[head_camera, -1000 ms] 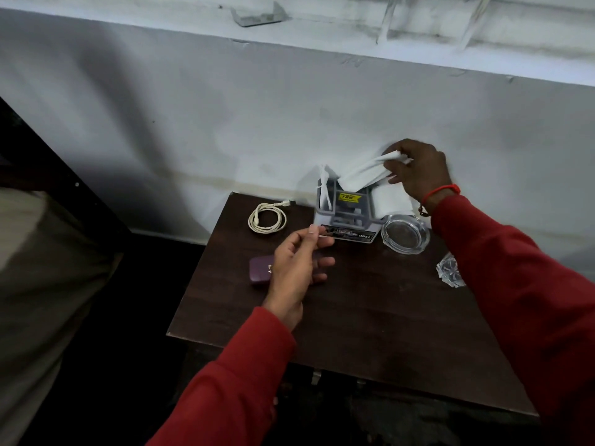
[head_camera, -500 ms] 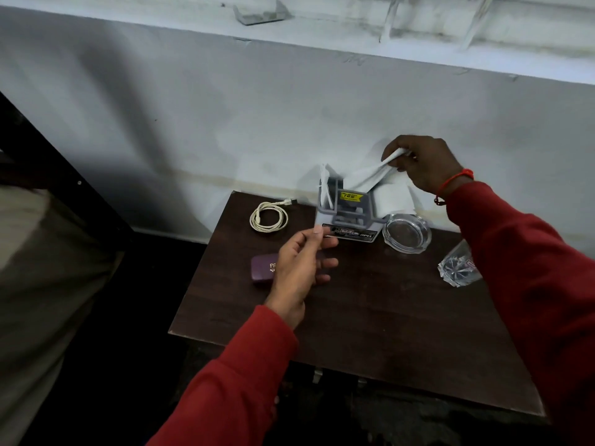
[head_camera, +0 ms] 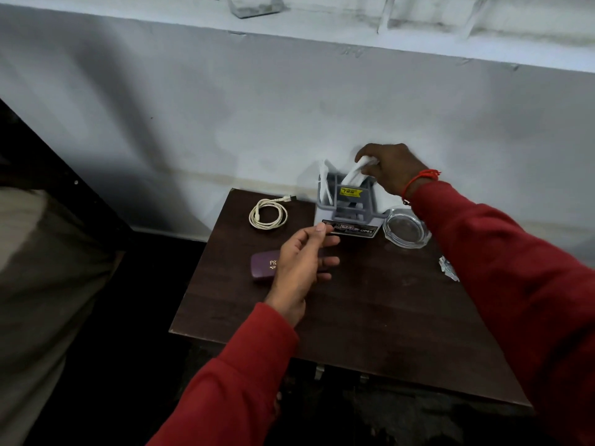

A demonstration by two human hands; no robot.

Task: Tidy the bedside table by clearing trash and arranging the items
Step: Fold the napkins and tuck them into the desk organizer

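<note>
From the head view, a gray organizer stands at the back of the dark table, by the wall. The right hand is above it, fingers pinching white paper that sticks out of the organizer. The left hand is in front of the organizer, fingers loosely spread, fingertips touching its label. A white cable lies left of the organizer, a glass ashtray right of it, and a purple case in front.

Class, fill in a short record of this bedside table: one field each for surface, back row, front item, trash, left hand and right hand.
surface: dark wood table
back row: coiled cable, grey organizer, glass ashtray
front item: purple case
trash: crumpled wrapper, right edge
left hand: open, fingertips at organizer's base
right hand: gripping white paper in organizer
</note>
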